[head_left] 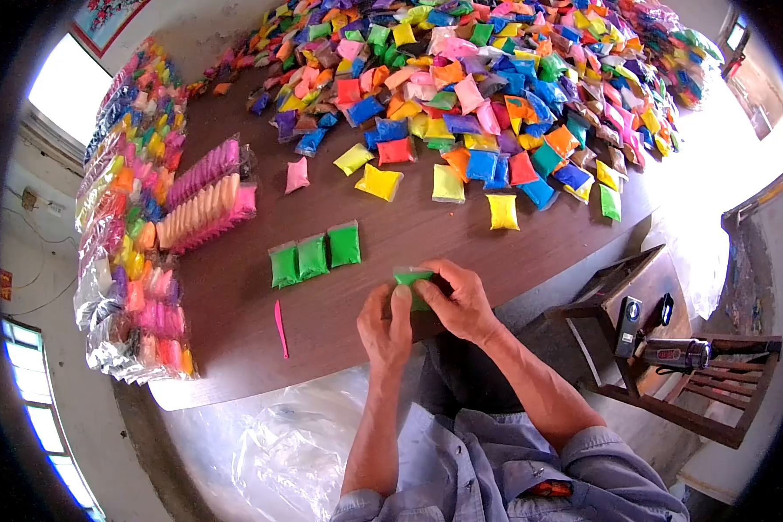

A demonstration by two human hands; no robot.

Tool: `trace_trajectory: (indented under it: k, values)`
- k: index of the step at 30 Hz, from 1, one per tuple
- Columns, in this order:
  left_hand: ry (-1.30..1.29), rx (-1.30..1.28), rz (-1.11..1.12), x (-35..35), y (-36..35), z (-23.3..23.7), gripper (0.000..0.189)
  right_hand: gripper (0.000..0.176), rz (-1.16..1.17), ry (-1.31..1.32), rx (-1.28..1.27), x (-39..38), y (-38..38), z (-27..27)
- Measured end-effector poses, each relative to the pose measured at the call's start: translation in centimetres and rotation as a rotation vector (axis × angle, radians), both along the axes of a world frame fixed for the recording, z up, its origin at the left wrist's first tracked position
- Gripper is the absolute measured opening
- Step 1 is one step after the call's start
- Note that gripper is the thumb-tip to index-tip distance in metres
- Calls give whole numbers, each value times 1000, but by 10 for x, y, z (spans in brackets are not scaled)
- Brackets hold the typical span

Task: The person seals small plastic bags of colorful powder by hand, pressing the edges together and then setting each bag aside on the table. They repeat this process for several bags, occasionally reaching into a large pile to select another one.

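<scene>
Near the table's front edge, my left hand (pixel 386 322) and my right hand (pixel 459 300) hold one small green packet (pixel 412 277) between them, thumbs pressed on its face. To the left of my hands, three green packets (pixel 311 257) lie side by side in a row, close together. A thin pink plastic tool (pixel 281 329) lies below that row. Beyond my hands is a single yellow packet (pixel 503 212), and a pink packet (pixel 297 175) lies farther left.
A large heap of coloured packets (pixel 470 96) covers the table's far side. Bagged rows of packets (pixel 139 209) line the left edge, beside stacked purple and peach packets (pixel 202 196). A wooden stool (pixel 644 304) with a cup (pixel 677 353) stands right. Clear plastic sheeting (pixel 296 435) hangs below the front edge.
</scene>
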State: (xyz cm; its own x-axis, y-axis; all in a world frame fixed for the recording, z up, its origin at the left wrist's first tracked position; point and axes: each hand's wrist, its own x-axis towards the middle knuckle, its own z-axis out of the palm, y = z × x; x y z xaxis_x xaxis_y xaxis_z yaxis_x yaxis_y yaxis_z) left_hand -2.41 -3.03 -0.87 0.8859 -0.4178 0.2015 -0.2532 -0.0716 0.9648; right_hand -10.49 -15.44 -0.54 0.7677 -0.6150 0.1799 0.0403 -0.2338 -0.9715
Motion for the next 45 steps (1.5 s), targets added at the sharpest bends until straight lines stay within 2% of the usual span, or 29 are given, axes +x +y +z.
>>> trace_trajectory:
  k: [6, 11, 18, 20, 24, 30, 36, 40, 42, 45]
  values:
    - [-67, 122, -31, 1, 6, 9, 23, 28, 38, 19, -73, 0, -1, 0]
    - [-71, 109, 15, -2, 7, 4, 23, 28, 38, 94, -18, 1, 1, 9]
    - [52, 46, -15, 0, 6, 5, 26, 25, 21, 22, -64, 2, -1, 1]
    - [43, 51, -17, 0, 6, 6, 25, 18, 45, 41, -78, 1, 0, 1]
    - [-18, 55, 9, 0, 7, 8, 22, 19, 80, 49, -22, 2, 0, 3]
    - [12, 77, 89, -1, 9, 7, 20, 25, 59, 86, -78, 1, 0, 11]
    - [168, -27, -69, -3, 4, 8, 27, 20, -17, -85, -62, 3, 1, -3]
    - [0, 134, -96, -3, 3, 10, 28, 18, -32, -88, 6, 0, 1, -1]
    - [-173, 250, 23, -6, 0, 15, 30, 21, -25, -98, -79, 0, 0, -1]
    - [-125, 237, -13, 3, 6, 5, 33, 24, -24, -144, -184, 4, 3, -4]
